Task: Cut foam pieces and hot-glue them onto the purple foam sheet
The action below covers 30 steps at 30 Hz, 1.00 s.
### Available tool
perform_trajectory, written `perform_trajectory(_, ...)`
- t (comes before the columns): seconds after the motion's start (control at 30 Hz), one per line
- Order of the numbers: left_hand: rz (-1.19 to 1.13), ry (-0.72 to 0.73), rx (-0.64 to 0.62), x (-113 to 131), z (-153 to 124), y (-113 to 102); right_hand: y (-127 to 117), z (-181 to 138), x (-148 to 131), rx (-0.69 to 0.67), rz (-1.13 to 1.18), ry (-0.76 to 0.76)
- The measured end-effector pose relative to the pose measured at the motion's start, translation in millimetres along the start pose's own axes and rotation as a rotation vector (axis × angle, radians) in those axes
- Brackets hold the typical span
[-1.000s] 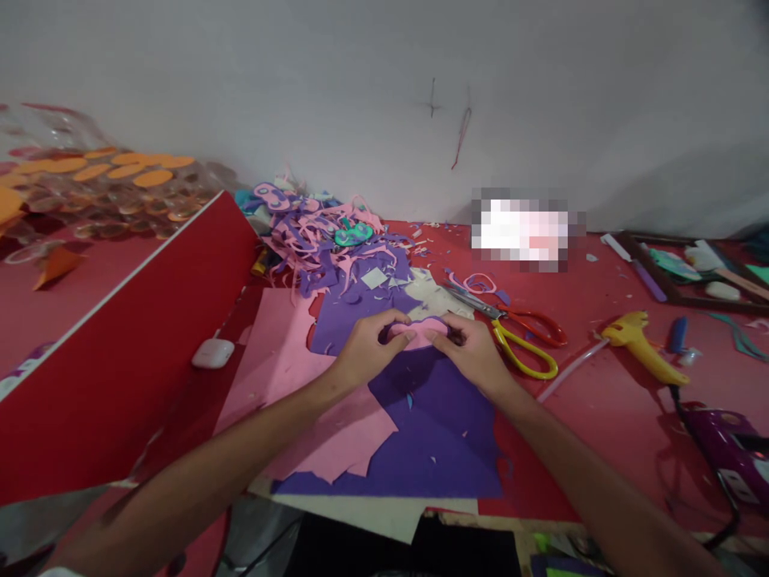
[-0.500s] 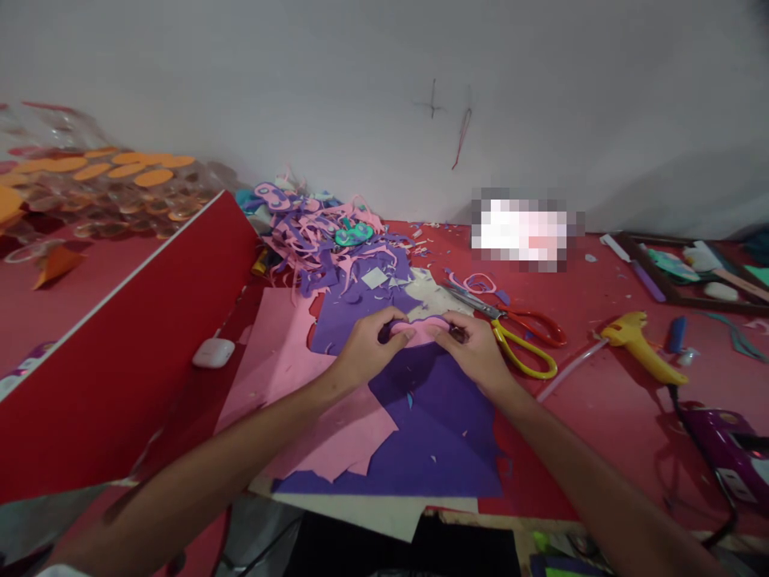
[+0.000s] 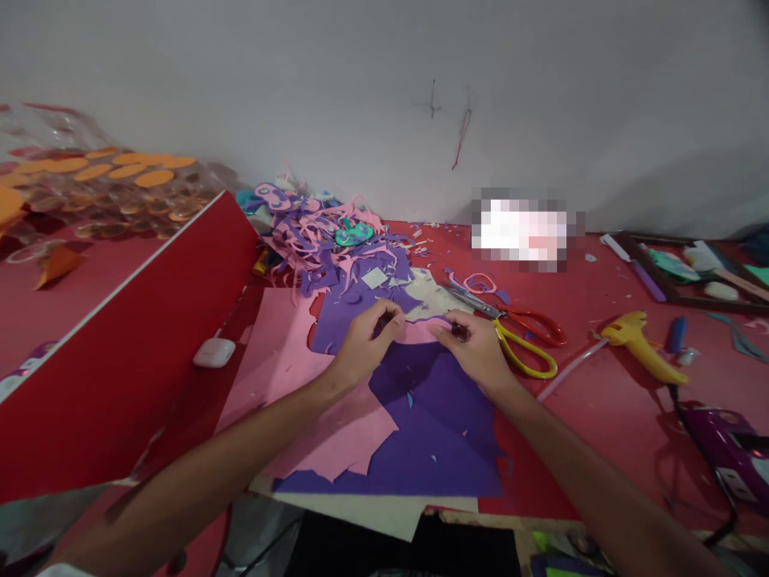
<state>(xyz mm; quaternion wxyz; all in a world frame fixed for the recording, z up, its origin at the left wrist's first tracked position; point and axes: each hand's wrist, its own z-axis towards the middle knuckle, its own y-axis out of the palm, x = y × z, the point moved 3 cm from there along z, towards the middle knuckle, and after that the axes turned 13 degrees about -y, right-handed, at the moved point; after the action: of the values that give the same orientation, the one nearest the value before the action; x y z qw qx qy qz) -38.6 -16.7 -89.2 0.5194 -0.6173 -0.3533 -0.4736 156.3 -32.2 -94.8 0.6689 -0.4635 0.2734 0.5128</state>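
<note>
Between my hands is a small pink cut-out with a purple edge (image 3: 421, 331), held just above the dark purple sheet (image 3: 444, 417). My left hand (image 3: 371, 332) pinches its left end between thumb and fingers. On the other end, the thumb and fingers of my right hand (image 3: 472, 340) are closed. A torn pink sheet (image 3: 324, 409) lies under my left forearm, partly over the purple one. Right beside my right hand rest scissors (image 3: 522, 349) with one yellow and one red handle loop, blades pointing up and left.
Pink and purple scraps (image 3: 318, 232) are heaped at the back. A red panel (image 3: 138, 336) stands on the left, with a white earbud case (image 3: 214, 353) by it. On the right lie a yellow glue gun (image 3: 642, 349), a purple device (image 3: 726, 449) and a dark-framed tray (image 3: 666, 292).
My left thumb and fingers have shifted slightly along the left end of the cut-out. My right hand keeps its hold, and the surroundings look the same.
</note>
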Motion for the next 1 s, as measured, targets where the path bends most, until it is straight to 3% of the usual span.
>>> perform_trajectory(0.13,0.01,-0.012,0.033,-1.5,2.8,-3.1,0.2,0.5,-2.4,-0.015,-0.006,0.005)
perform_trajectory(0.33,0.022,0.021,0.194,-3.2,7.4,-15.0,-0.3,-1.3,3.6,0.019,0.047,0.045)
perform_trajectory(0.53,0.087,-0.04,0.035,0.9,1.4,-2.2,-2.2,-1.3,7.9,0.081,0.13,0.103)
perform_trajectory(1.0,0.178,-0.052,0.042,-2.3,-1.3,-2.8,-4.0,-2.2,10.7,0.063,0.106,0.119)
